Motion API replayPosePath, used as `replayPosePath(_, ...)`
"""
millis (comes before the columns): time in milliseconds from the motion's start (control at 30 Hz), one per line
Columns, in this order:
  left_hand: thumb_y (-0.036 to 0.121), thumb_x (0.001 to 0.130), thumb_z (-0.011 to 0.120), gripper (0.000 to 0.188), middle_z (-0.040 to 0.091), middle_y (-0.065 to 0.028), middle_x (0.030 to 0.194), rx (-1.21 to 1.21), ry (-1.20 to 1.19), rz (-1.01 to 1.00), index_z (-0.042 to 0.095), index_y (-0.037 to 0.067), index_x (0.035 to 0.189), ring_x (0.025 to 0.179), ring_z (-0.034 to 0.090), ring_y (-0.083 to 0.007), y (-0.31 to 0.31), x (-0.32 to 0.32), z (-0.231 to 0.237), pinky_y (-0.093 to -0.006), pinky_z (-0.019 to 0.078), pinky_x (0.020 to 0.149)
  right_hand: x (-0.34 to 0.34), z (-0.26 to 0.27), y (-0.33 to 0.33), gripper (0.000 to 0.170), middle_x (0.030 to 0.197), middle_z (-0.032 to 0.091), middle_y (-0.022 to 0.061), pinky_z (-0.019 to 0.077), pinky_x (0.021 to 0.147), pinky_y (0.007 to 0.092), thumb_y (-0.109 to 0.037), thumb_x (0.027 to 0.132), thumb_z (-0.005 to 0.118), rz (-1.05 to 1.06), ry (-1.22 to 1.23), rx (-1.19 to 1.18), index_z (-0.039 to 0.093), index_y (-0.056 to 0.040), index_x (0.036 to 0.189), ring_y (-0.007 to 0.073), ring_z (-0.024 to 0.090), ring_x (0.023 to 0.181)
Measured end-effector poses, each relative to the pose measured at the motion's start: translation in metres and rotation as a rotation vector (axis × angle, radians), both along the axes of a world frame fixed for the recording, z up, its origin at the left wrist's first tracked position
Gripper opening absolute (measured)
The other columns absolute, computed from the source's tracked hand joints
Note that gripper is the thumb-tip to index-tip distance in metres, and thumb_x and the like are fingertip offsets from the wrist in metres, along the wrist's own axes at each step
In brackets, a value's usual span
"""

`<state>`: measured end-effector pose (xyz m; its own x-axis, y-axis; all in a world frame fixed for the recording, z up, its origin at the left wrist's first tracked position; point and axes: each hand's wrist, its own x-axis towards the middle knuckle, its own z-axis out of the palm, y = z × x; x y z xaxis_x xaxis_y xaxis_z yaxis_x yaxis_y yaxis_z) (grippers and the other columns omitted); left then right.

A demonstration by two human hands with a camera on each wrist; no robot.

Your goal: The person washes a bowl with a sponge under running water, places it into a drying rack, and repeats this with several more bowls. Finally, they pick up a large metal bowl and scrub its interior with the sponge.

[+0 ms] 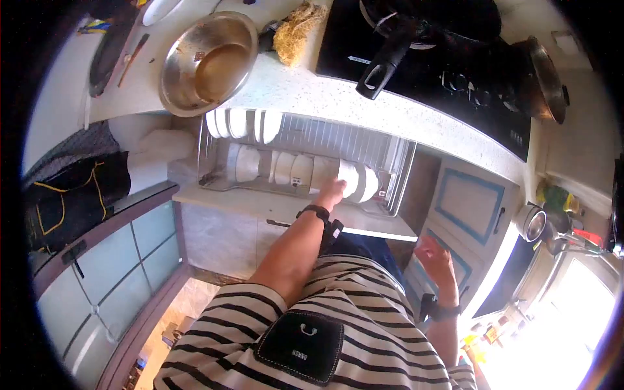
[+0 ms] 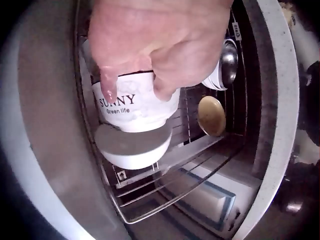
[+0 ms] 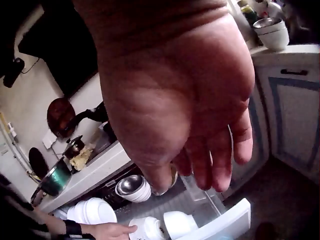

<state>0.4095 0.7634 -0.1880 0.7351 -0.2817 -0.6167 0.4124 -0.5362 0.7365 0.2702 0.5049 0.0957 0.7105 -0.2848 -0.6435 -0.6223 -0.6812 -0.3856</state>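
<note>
In the head view my left hand (image 1: 332,193) reaches into the pulled-out dish drawer (image 1: 305,130). It grips a white bowl (image 2: 135,102) printed "SUNNY Green life", as the left wrist view shows, with fingers spread over its side and the base of the hand hiding the far part. Right against it a second white bowl (image 2: 134,150) stands on edge in the wire rack (image 2: 165,202). My right hand (image 1: 437,260) hangs in the air right of the drawer, its fingers loosely bent and holding nothing. In the right wrist view its palm and fingers (image 3: 220,165) show.
More white bowls (image 1: 247,162) line the rack's left side. Above the drawer, the counter carries a steel basin (image 1: 221,71), a yellow scrubber (image 1: 298,34) and a black-handled pan (image 1: 383,65) on the hob. A cabinet door (image 1: 468,205) stands to the right.
</note>
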Motion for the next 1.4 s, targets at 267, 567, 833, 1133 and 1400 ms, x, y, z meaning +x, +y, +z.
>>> replayPosePath(267, 0.041, 0.093, 0.055, 0.045, 0.063, -0.0129, 0.116, 0.102, 0.371, 0.2, 0.06, 0.006, 0.122, 0.101, 0.059, -0.0226, -0.002, 0.013, -0.013, -0.0382, 0.0487, 0.082, -0.029, -0.002, -0.001, 0.037, 0.096, 0.072, 0.0117, 0.0545, 0.076, 0.0374, -0.028, 0.086, 0.071, -0.1, -0.015, 0.008, 0.063, -0.0103, 0.117, 0.0281, 0.07, 0.088)
replayPosePath(567, 0.019, 0.084, 0.057, 0.025, 0.067, -0.0242, 0.097, 0.402, -0.217, -0.196, 0.069, 0.003, 0.099, 0.094, 0.065, -0.0373, 0.014, 0.011, -0.03, -0.0499, 0.0512, 0.084, -0.017, 0.0, -0.022, 0.033, 0.093, 0.072, 0.0129, 0.0545, 0.077, 0.0359, -0.024, 0.086, 0.071, -0.124, -0.058, 0.072, 0.064, -0.009, 0.115, 0.0258, 0.07, 0.088)
replayPosePath(833, 0.024, 0.084, 0.056, 0.027, 0.068, -0.0212, 0.087, 0.35, -0.209, 0.01, 0.068, 0.0, 0.087, 0.084, 0.066, -0.0398, 0.054, 0.021, -0.045, -0.0491, 0.0522, 0.076, -0.037, -0.035, -0.113, 0.038, 0.106, 0.071, 0.013, 0.0534, 0.082, 0.035, -0.024, 0.086, 0.071, -0.416, -0.258, 0.205, 0.062, -0.0078, 0.12, 0.0235, 0.069, 0.097)
replayPosePath(1133, 0.01, 0.083, 0.064, 0.022, 0.063, -0.0025, 0.086, -0.044, 0.048, 0.337, 0.064, 0.003, 0.103, 0.071, 0.059, -0.0138, 0.091, 0.044, 0.001, -0.0266, 0.049, 0.064, -0.056, 0.013, -0.33, 0.048, 0.125, 0.059, 0.018, 0.0392, 0.102, 0.0474, -0.027, 0.088, 0.065, -0.351, -0.538, -0.876, 0.054, -0.0046, 0.129, 0.0345, 0.05, 0.123)
replayPosePath(1400, 0.014, 0.088, 0.063, 0.019, 0.064, 0.0013, 0.094, 0.076, 0.064, 0.268, 0.064, 0.009, 0.107, 0.078, 0.061, -0.0126, 0.039, 0.025, 0.076, -0.0265, 0.047, 0.066, -0.055, 0.007, -0.378, 0.026, 0.105, 0.069, 0.0123, 0.0342, 0.103, 0.0545, -0.033, 0.089, 0.06, -0.272, -0.27, -0.779, 0.066, -0.0135, 0.104, 0.0325, 0.065, 0.101)
